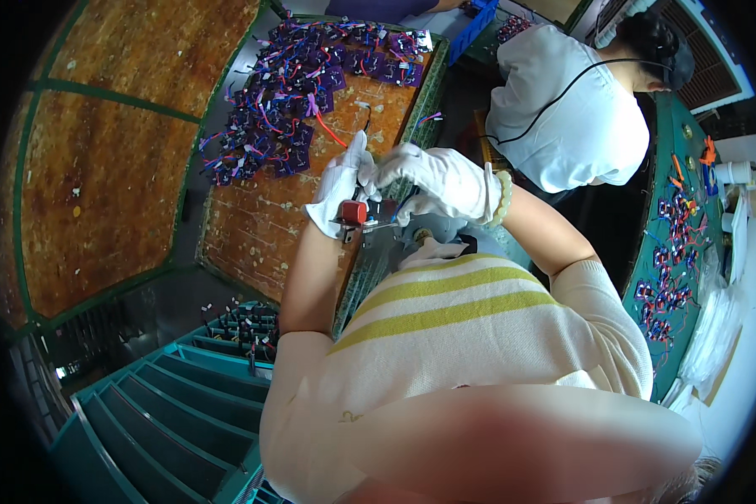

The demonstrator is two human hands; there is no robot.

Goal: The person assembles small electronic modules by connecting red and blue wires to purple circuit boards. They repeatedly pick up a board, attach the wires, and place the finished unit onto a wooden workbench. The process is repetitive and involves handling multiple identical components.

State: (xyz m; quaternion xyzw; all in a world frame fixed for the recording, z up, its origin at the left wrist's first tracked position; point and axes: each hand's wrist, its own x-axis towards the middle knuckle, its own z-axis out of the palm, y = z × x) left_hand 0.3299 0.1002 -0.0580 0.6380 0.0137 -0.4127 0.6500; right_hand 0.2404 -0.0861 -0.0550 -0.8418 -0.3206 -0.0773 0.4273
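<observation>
Lying bodyward of the gloved fingers (356, 148), the red block (354, 212) is nearer the left hand (341, 181) than the right hand (447, 181); the fingers' hold cannot be told.

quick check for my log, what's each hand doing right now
Left white-gloved hand: partly closed, appears to hold a dark assembly with a red block.
Right white-gloved hand: fingers bent beside it; cannot tell whether it holds anything.

Red block (354, 212) beside left hand (345, 180)
</observation>
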